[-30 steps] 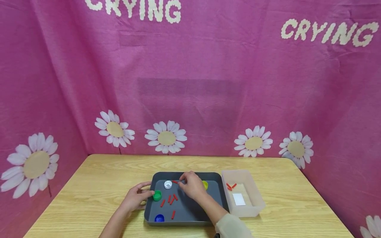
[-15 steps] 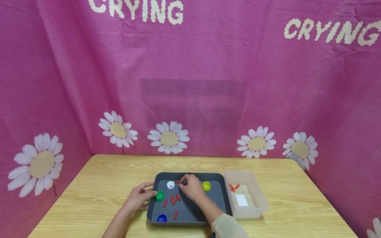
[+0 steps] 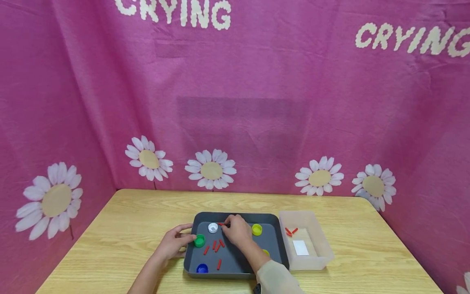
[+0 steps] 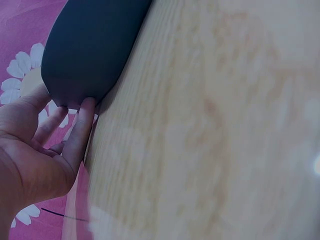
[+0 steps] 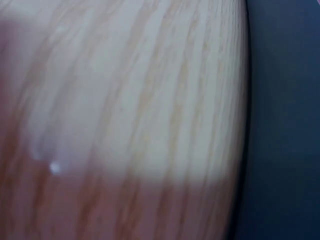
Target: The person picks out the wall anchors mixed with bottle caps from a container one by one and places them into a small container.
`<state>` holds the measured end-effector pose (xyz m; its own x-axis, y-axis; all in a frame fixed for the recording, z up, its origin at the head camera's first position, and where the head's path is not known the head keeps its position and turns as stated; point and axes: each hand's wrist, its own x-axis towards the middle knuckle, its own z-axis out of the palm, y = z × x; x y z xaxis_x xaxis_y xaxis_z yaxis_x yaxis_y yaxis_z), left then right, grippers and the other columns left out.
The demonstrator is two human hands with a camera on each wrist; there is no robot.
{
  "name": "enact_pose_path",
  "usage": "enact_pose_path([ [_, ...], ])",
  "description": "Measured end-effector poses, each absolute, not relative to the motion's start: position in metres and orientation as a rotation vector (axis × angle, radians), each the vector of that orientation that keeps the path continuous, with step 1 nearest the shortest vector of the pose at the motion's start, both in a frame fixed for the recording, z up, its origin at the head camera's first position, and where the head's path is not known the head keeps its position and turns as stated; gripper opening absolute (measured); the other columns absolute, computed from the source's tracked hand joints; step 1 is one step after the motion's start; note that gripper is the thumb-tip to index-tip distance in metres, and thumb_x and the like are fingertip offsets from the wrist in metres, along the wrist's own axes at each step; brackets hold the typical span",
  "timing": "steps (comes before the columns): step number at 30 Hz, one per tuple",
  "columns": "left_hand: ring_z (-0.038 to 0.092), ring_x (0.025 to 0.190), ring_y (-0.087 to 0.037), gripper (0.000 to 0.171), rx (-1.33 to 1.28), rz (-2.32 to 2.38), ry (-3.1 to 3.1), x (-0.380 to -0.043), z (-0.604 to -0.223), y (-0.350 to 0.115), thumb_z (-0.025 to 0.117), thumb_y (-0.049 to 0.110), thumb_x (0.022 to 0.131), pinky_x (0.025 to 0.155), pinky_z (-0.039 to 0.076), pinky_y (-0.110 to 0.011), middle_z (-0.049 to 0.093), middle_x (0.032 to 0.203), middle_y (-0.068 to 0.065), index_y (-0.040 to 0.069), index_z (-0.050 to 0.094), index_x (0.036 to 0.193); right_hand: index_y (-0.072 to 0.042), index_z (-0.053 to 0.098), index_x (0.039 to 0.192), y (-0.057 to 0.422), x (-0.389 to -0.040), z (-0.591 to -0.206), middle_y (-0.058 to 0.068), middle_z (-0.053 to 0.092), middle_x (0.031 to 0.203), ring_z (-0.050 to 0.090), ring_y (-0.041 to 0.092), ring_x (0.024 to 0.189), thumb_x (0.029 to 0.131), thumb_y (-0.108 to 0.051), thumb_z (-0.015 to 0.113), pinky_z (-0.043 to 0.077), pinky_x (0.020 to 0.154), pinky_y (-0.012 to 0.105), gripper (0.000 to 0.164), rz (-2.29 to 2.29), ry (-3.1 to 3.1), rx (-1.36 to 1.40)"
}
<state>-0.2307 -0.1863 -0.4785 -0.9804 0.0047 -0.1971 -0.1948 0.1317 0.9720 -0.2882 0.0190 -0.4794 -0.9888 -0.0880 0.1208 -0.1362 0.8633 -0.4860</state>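
Observation:
A dark grey tray (image 3: pixel 238 275) lies on the table. My left hand (image 3: pixel 173 244) holds its left wall, thumb over the rim by a green cap (image 3: pixel 199 241) and fingers against the outside; the left wrist view shows those fingers on the tray wall (image 4: pixel 95 45). Over the tray's far part my right hand (image 3: pixel 238 232) pinches a small red stick (image 3: pixel 221 223), just right of a white cap (image 3: pixel 213 228). Its fingertips are partly hidden. Several more red sticks (image 3: pixel 219 264) lie loose on the tray floor. In the right wrist view the right hand's fingers cannot be made out.
A blue cap (image 3: pixel 202 268) sits at the tray's near left corner. One yellow cap (image 3: pixel 257 229) is right of my right hand; another yellow cap (image 3: pixel 266 252) is partly behind the forearm. A translucent bin (image 3: pixel 323 258) with red sticks and a white card (image 3: pixel 300 248) adjoins the tray.
My right hand has shifted slightly left relative to the tray, uncovering the far yellow cap; part of the second yellow cap now shows. The left hand stays on the tray. The head view has turned slightly left.

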Motion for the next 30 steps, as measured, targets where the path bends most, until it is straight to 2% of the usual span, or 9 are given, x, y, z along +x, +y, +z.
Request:
enact_pose_path([
  [7, 0.060, 0.076, -0.015, 0.055, -0.183, 1.960, 2.239, -0.231, -0.479, -0.186, 0.068, 0.016, 0.084, 0.066, 0.057, -0.037, 0.060, 0.095, -0.009, 0.002, 0.048, 0.132, -0.015, 0.068, 0.080, 0.021, -0.286, -0.479, 0.001, 0.058, 0.080, 0.056, 0.016, 0.070, 0.080, -0.023, 0.071, 0.044, 0.057, 0.031, 0.009, 0.785, -2.907, 0.175],
  [16, 0.061, 0.075, -0.013, 0.056, -0.158, 1.959, 2.231, -0.231, -0.478, -0.187, 0.068, 0.016, 0.084, 0.067, 0.057, -0.037, 0.065, 0.093, -0.006, 0.001, 0.046, 0.133, -0.014, 0.066, 0.075, 0.033, -0.282, -0.472, 0.000, 0.058, 0.078, 0.056, 0.014, 0.071, 0.079, -0.021, 0.071, 0.043, 0.058, 0.029, 0.009, 0.840, -2.849, 0.235],
  [30, 0.061, 0.076, -0.015, 0.055, -0.201, 1.935, 2.242, -0.231, -0.477, -0.185, 0.068, 0.016, 0.084, 0.066, 0.057, -0.036, 0.066, 0.097, -0.007, 0.002, 0.047, 0.133, -0.015, 0.068, 0.081, 0.050, -0.273, -0.459, -0.002, 0.056, 0.077, 0.048, 0.008, 0.059, 0.082, -0.022, 0.068, 0.039, 0.049, 0.023, 0.007, 0.875, -2.858, 0.318],
])
